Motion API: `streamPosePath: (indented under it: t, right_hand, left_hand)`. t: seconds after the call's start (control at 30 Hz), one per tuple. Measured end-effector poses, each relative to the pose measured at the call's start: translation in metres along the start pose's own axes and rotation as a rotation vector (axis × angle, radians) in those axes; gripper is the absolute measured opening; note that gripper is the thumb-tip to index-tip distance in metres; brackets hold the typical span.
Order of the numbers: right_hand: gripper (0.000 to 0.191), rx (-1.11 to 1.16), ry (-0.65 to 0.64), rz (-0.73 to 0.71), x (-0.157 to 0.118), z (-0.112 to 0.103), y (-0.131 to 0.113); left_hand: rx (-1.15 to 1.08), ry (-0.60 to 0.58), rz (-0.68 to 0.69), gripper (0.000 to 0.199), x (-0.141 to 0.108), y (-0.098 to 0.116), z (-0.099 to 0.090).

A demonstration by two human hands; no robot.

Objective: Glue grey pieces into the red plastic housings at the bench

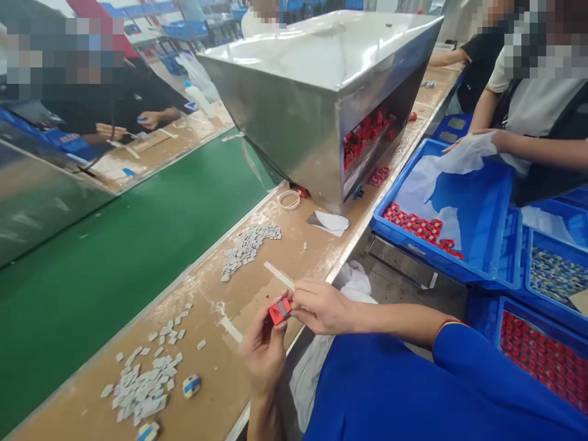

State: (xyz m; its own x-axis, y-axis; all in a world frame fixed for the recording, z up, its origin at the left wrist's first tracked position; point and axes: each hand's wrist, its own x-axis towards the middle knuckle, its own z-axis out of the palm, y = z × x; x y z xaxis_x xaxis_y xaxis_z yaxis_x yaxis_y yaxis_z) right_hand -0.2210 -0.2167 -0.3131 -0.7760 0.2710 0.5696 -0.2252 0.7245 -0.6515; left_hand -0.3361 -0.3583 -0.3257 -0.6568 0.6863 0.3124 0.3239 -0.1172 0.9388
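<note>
Left hand (263,355) and right hand (321,308) both pinching small red block (280,310), grey insert showing on its face; loose grey chips (142,389) lying on bench nearby.

No words can be read here; the small mark on the blue box (416,248) is too blurred to read.

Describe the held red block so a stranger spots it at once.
Start at the big stainless steel hood on the tan workbench. Follow it toward the camera, past small grey pieces, to the person's left hand and right hand. Pinched between them is the red block, a grey patch on its face; the other red pieces lie in blue crates or under the hood.
</note>
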Motion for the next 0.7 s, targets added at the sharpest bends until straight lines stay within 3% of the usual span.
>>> streamPosePath:
  t: [0.17, 0.33, 0.5, 0.6, 0.7]
  right_hand:
    - [0.025, -0.102, 0.120, 0.038, -0.020, -0.042, 0.012]
    - [0.019, -0.172, 0.231, 0.194, -0.041, -0.073, 0.029]
    - [0.014, -0.079, 0.368, 0.236, -0.051, -0.093, 0.027]
    - [0.030, -0.081, 0.431, 0.267, -0.053, -0.105, 0.022]
    - [0.040, -0.145, 0.401, 0.329, -0.053, -0.118, 0.022]
  left_hand:
    - [-0.017, -0.153, 0.005, 0.029, 0.021, -0.001, 0.039]
    - [-0.135, -0.266, -0.090, 0.035, 0.043, -0.007, 0.083]
    - [-0.334, -0.254, -0.242, 0.049, 0.051, 0.009, 0.124]
    - [-0.571, -0.225, -0.391, 0.060, 0.052, 0.020, 0.147]
    - [-0.685, -0.252, -0.499, 0.061, 0.054, 0.023, 0.163]
